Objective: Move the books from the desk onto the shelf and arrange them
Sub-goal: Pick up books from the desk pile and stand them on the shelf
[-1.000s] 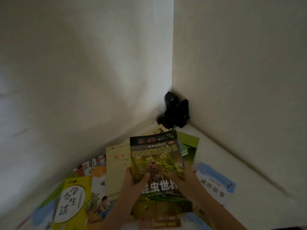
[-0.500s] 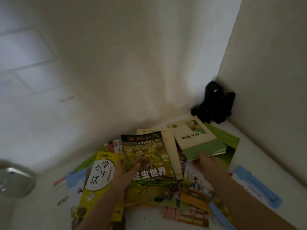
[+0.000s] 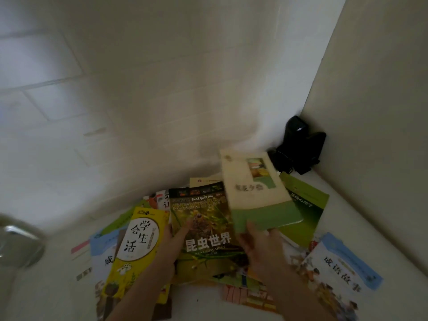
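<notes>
Head view: a spread of books lies on a white desk (image 3: 361,205) set into a corner of pale walls. The left hand (image 3: 172,239) grips the insect book (image 3: 203,228), a green-and-yellow cover with white characters, thumb laid across its front at about 7 o'clock of the cover and fingers hidden behind its left edge. At 3 o'clock from that hand, the right hand (image 3: 259,244) pinches the bottom edge of the cream and green book (image 3: 257,193), with fingertips (image 3: 272,232) showing on the green band; the book is tilted up, blurred, and overlaps the insect book's right edge.

At 9 o'clock of the insect book lies the yellow book (image 3: 136,246) with a white oval and black characters, resting on other covers. At 3 o'clock of the cream and green book lies a dark green book (image 3: 308,205), flat on the desk. At 5 o'clock of the right hand lies a white and blue book (image 3: 342,269). A black device (image 3: 298,147) stands in the corner at 1 o'clock of the pile. At 9 o'clock, by the frame's left edge, a blurred metal object (image 3: 16,244) shows.
</notes>
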The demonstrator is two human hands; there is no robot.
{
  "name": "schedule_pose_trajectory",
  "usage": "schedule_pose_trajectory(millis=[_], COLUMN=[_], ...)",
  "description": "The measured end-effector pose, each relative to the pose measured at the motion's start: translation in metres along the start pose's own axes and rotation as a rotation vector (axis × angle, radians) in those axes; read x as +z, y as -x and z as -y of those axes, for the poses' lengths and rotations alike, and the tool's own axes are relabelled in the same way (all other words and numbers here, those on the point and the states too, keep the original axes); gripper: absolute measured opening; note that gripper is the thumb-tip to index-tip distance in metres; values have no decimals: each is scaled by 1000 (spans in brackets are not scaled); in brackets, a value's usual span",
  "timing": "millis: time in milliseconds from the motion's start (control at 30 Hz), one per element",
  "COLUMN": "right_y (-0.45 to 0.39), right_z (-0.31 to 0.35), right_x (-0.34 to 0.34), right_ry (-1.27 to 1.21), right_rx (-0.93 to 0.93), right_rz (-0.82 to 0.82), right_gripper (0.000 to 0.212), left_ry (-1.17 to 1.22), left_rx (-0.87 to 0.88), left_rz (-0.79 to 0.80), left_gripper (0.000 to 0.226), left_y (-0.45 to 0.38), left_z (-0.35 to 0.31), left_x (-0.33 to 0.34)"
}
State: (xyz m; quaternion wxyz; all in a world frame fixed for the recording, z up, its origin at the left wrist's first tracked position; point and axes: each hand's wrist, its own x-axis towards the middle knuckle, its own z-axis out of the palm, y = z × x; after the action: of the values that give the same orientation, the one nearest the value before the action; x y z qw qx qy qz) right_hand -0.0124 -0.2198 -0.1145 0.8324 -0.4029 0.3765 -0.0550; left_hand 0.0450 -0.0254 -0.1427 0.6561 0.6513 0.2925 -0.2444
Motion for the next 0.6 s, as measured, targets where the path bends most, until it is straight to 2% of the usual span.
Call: schedule_pose_trajectory(millis=[33,67,100,167,267,367,433,500,567,600], right_y=[14,23,29,38,45,40,35,21,-2,-15], right_z=[-13,-27,-42,-66,-87,-76,-60,-42,-21,-8], right_x=[7,14,21,31,31,17,-3,-31,-61,-75], right_ry=[-10,1,52,167,325,711,935,1105,1196,1211], right_rx=[8,30,48,67,62,-13,-55,-136,-253,-312], right_rz=[8,22,19,0,15,164,255,182,-38,-143], right_gripper=[38,40,43,50,44,31,21,16,12,17], left_ry=[32,65,106,179,66,-58,-84,-124,-139,-146], left_rx=[-23,-45,-57,-16,55,159,184,201,232,256], left_rz=[10,32,58,90,88,-30,-53,-51,-46,-41], left_gripper=[81,73,75,67,83,80,76,76,71,67], left_y=[-1,-1,-4,-5,0,-8,-9,-11,-11,-10], left_z=[-3,-5,-7,-9,-8,-3,0,4,5,3], left_x=[2,3,2,2,3,3,4,2,-1,-1])
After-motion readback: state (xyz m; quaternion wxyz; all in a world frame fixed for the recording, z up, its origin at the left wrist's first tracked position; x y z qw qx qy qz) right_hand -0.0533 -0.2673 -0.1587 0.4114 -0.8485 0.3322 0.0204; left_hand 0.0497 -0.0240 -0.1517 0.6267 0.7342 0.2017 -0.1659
